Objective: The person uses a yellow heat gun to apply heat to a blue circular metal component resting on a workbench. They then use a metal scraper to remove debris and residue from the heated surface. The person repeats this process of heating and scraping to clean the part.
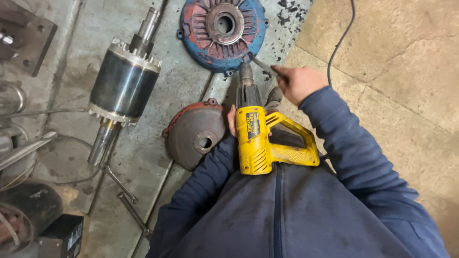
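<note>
Head view: the left hand [232, 120] is wrapped around the body of a yellow heat gun [260, 138], mostly hidden behind it, only fingertips showing at the gun's left edge. The gun's nozzle points away from the person, toward a blue cover [222, 31] that lies on the floor just beyond the nozzle tip.

The right hand [299, 82] sits just right of the nozzle, closed on a thin metal scraper [260, 62] (what kind of blade it is cannot be told for sure). The scraper's tip touches the near rim of the blue cover, where dark flakes are scattered on the floor [143, 157].

Just left of the left hand lies a second, rust-red cover [193, 136], round, with a hole in its middle. Farther left, well apart from both hands, a rotor [125, 79] with its shaft lies tilted on the concrete. A black cord [340, 40] runs off beyond the right hand.
</note>
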